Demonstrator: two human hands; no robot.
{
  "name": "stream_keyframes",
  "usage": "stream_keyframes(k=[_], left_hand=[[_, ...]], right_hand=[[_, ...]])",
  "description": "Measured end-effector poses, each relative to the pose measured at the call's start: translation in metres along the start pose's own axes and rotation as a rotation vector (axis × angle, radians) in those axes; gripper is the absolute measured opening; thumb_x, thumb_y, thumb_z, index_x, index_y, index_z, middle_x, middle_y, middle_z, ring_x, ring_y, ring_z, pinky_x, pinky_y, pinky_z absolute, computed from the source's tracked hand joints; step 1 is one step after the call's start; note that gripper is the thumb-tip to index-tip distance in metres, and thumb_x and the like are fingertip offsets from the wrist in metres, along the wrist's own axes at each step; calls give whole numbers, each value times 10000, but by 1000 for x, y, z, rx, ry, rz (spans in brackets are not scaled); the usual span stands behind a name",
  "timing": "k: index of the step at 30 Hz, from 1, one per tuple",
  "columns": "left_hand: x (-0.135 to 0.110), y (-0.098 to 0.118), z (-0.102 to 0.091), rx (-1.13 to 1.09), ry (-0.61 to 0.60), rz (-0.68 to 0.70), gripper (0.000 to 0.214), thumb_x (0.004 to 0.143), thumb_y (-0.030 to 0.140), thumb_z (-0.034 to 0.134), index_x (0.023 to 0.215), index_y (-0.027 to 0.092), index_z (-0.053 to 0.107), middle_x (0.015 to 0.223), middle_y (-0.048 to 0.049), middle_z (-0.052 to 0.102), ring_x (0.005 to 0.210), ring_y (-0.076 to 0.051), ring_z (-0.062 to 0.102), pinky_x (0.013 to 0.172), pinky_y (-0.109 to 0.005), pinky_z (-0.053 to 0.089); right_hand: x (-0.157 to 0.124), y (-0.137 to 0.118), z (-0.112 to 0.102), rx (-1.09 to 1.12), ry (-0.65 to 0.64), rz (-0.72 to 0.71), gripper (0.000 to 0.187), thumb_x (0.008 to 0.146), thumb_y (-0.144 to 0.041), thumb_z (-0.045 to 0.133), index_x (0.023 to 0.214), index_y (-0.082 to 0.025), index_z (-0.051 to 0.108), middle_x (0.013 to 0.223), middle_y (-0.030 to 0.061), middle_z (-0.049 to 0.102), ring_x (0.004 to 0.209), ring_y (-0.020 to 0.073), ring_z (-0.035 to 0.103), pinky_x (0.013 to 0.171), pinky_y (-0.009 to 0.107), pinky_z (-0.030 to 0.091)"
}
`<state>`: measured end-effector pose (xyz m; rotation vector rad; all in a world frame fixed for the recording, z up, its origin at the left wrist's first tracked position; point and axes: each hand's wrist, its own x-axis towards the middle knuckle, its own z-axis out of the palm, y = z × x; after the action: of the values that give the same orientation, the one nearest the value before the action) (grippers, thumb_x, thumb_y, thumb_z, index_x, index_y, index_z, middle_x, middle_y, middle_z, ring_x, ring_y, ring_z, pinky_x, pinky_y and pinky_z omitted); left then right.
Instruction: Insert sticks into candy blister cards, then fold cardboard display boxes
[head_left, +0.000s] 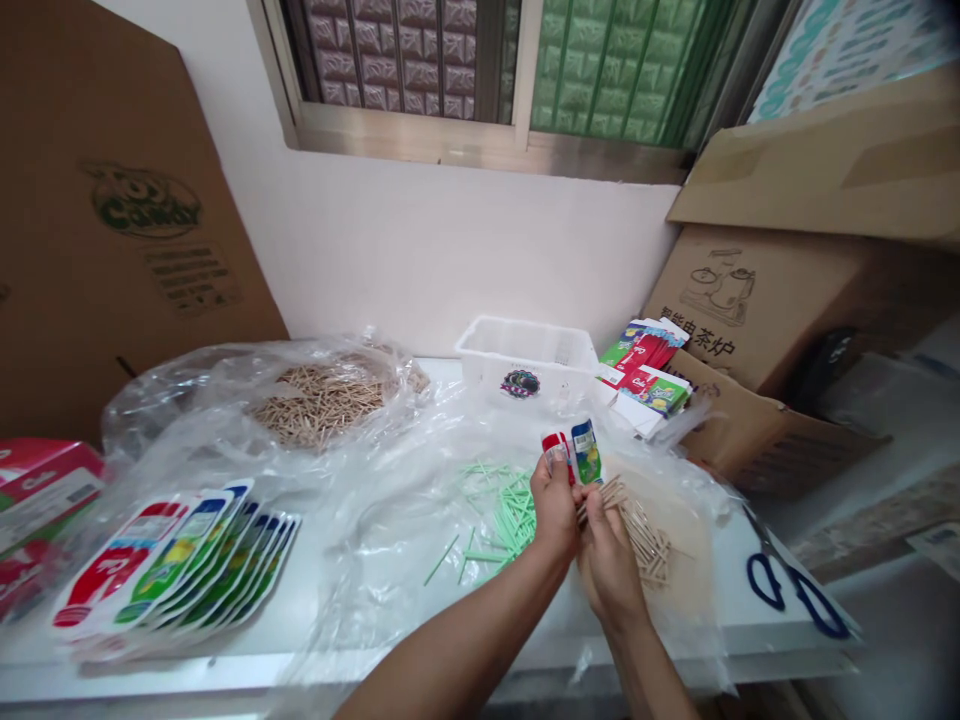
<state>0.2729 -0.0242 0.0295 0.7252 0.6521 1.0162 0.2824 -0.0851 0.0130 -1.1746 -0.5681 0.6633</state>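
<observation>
The left hand (pixel 555 512) and the right hand (pixel 609 565) are seen bare; behind them, the left forearm (pixel 466 635) and the right forearm (pixel 649 662) are uncovered to the lower edge of view; both are narrowed toward the hands.

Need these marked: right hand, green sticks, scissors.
Right hand (pixel 609 560): head view, back of the hand.
Green sticks (pixel 514 515): head view, middle of the pile.
Scissors (pixel 772 556): head view, where the handles meet.
</observation>
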Motion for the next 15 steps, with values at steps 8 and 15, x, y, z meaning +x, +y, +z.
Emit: stream_keyframes(k=[8, 15], left_hand=[[0, 37, -62, 333, -76, 207, 341, 753, 464, 626, 677, 132, 606, 576, 42, 443, 573, -90, 359, 573, -213, 294], [-29, 62, -99, 645, -191, 272, 255, 814, 376, 573, 685, 156, 560, 618, 41, 448, 617, -107, 378, 592, -218, 294]], right_hand=[[10, -39, -32, -938, -440, -235, 288, 950, -441, 300, 997, -223, 483, 923, 47, 582, 868, 184, 558, 790, 297, 423], [12, -92, -17, -1201, -776, -198, 277, 956, -433, 286, 893, -238, 472, 843, 30, 601, 758, 183, 560, 701, 278, 412]])
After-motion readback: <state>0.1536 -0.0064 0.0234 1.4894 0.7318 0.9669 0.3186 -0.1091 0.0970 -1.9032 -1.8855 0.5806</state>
